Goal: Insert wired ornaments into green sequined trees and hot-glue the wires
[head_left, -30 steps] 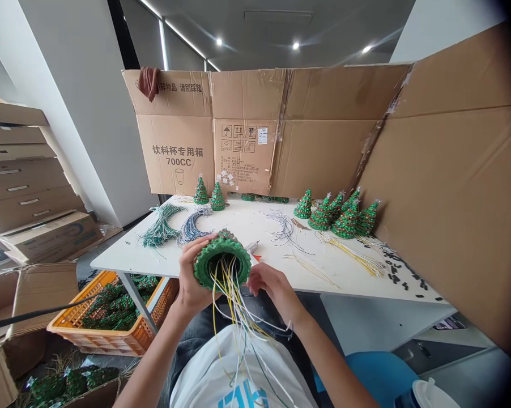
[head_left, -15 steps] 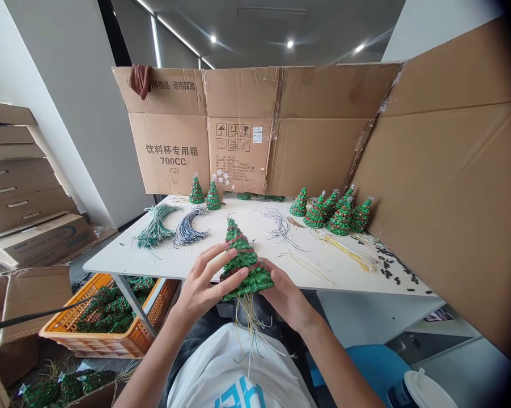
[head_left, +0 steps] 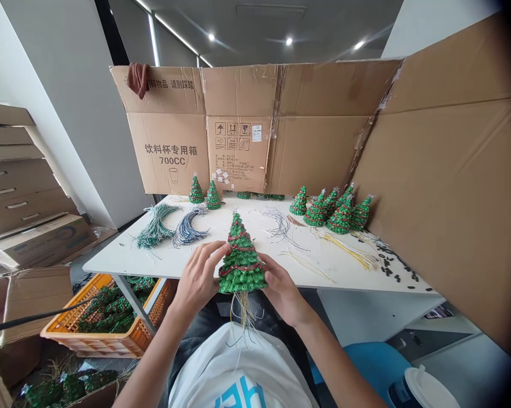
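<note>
A small green Christmas tree (head_left: 242,258) with red garland bands is held upright between my two hands, over the near edge of the table. Loose yellowish and pale wires (head_left: 246,311) hang from its base above my lap. My left hand (head_left: 200,275) grips the tree's left side, its fingers curved around it. On the other side, my right hand (head_left: 283,289) holds the lower right edge, thumb and fingers against the branches. Some fingertips are hidden behind the tree.
Bundles of green wires (head_left: 156,226) and blue wires (head_left: 191,226) lie left on the white table (head_left: 123,258). Finished-looking trees (head_left: 338,212) stand back right, near yellow wires (head_left: 351,249) and small black pieces (head_left: 391,269). Cardboard walls (head_left: 323,153) enclose the back. An orange crate (head_left: 94,343) sits below left.
The tree has turned and straightened from a tilt, its tip moving right and its red bands now showing more clearly. My left fingers have drawn back from its front toward its left side.
</note>
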Available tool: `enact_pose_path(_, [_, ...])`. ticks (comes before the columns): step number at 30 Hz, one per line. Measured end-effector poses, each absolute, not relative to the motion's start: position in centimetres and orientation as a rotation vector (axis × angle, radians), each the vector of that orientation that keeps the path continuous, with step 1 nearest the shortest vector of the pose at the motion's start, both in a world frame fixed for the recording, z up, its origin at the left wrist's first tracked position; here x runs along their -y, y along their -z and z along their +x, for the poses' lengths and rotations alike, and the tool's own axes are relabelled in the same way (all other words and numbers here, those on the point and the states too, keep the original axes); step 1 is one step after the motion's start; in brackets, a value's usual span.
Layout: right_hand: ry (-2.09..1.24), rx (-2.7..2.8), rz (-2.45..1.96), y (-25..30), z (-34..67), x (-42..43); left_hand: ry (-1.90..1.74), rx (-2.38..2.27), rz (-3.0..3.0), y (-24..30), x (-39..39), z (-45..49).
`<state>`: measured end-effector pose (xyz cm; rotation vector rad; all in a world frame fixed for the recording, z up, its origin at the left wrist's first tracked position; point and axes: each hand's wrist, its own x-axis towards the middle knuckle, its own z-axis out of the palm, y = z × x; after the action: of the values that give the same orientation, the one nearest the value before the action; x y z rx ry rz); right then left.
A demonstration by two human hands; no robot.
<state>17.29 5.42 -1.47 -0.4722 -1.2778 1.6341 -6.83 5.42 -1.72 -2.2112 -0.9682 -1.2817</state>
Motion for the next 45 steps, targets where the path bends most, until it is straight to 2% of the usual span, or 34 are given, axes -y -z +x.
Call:
enact_pose_path(8, [-1.699, 1.239, -0.432, 2.6, 17.5, -6.7, 1.075, 1.089, -2.384, 0.3, -5.2, -7.7])
enact_pose_path(11, [-1.701, 1.232, -0.413, 3.1, 17.5, -7.1, 1.345, 1.216, -2.431, 0.2, -5.2, -7.4])
enact_pose_path(16, [-1.732, 1.248, -0.385, 4.0, 17.4, -7.3, 2.097, 1.459, -2.652, 1.2, -5.4, -6.5])
enact_pose_path(21, [-1.765, 1.281, -0.385, 4.5, 17.1, -7.1, 2.245, 1.541, -2.778, 1.3, -4.7, -5.5])
enact_pose_path(25, [-1.737, 1.3, -0.438, 4.5, 16.5, -6.8, 2.625, 1.602, -2.658, 0.7, -4.3, -4.6])
enact_pose_path(28, [-1.666, 1.323, -0.524, 4.5, 16.0, -6.8, 2.775, 1.55, -2.539, 0.5, -4.4, -4.4])
enact_pose_path(32, [-1.488, 1.408, -0.728, 4.6, 17.1, -8.2, 2.83, 1.57, -2.355, 0.5, -4.5, -5.0])
enact_pose_path(39, [-0.778, 1.555, -1.298, 5.2, 26.7, -13.3, 2.904, 1.569, -2.135, 0.0, -4.6, -6.9])
enact_pose_path(45, [-0.389, 1.67, -1.634, 6.8, 32.2, -15.7, 2.914, 1.597, -2.037, -0.2, -4.7, -7.6])
